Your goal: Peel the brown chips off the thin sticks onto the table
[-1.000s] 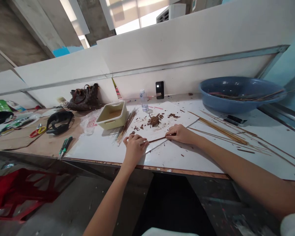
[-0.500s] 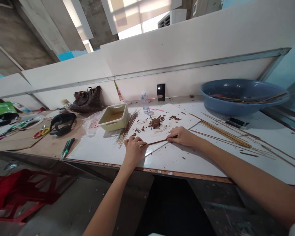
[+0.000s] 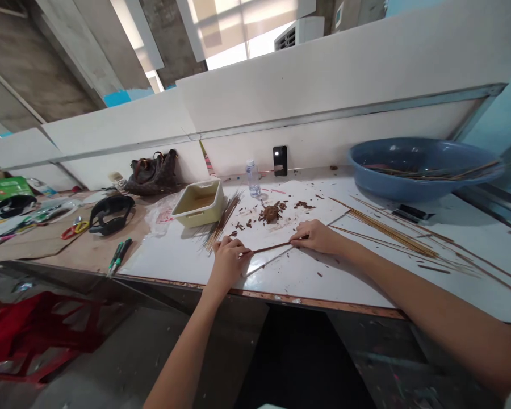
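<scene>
A thin dark-brown stick point(image 3: 271, 247) lies level just above or on the white work surface, stretched between my two hands. My left hand point(image 3: 230, 255) pinches its left end, with the fingers curled around. My right hand point(image 3: 310, 236) has its fingertips closed on the right end. Behind the stick sits a crumbly brown lump point(image 3: 271, 213) of what looks like dough or paste, with small brown bits scattered around it. A bundle of fine sticks point(image 3: 222, 224) lies beyond my left hand. Longer yellowish-brown sticks point(image 3: 387, 233) lie beyond my right forearm.
A cream plastic tub point(image 3: 198, 216) and a clear bottle point(image 3: 252, 180) stand toward the back, near a phone point(image 3: 280, 161) leaning on the partition. At right is a large blue basin point(image 3: 421, 184) holding sticks. Green-black pliers point(image 3: 120, 255), scissors point(image 3: 75, 228) and a handbag point(image 3: 152, 175) lie left.
My left hand has shifted slightly left along the stick, and more of the stick shows between my hands. My right hand stays nearly in place. The view has moved a little.
</scene>
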Action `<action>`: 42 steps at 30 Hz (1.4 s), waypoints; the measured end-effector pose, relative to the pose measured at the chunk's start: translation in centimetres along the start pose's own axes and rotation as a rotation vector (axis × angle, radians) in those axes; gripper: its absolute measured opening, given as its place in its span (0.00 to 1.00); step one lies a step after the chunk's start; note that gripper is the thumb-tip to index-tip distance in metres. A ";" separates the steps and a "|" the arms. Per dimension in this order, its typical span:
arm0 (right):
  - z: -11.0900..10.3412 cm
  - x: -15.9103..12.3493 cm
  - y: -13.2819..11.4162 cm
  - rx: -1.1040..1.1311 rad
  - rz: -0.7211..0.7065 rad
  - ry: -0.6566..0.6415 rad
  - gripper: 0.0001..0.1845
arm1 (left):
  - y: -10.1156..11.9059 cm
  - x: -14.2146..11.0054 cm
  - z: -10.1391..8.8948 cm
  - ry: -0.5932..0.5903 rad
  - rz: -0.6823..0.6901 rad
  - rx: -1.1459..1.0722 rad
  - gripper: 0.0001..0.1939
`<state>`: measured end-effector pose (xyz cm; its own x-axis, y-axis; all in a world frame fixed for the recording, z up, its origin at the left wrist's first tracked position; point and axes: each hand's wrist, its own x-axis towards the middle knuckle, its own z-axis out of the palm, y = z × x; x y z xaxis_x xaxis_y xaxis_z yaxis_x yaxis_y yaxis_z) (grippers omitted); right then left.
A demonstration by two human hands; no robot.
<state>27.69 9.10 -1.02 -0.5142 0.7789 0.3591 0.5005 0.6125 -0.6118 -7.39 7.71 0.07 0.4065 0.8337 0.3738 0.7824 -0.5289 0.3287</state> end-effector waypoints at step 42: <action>-0.2 -0.1 -1.2 0.004 0.038 0.008 0.21 | 1.8 0.4 0.3 -0.023 -0.059 -0.005 0.09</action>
<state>27.25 8.34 -0.19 -0.4893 0.8024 0.3416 0.5168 0.5824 -0.6275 -5.66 7.12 0.59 0.3708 0.8667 0.3338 0.8031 -0.4797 0.3534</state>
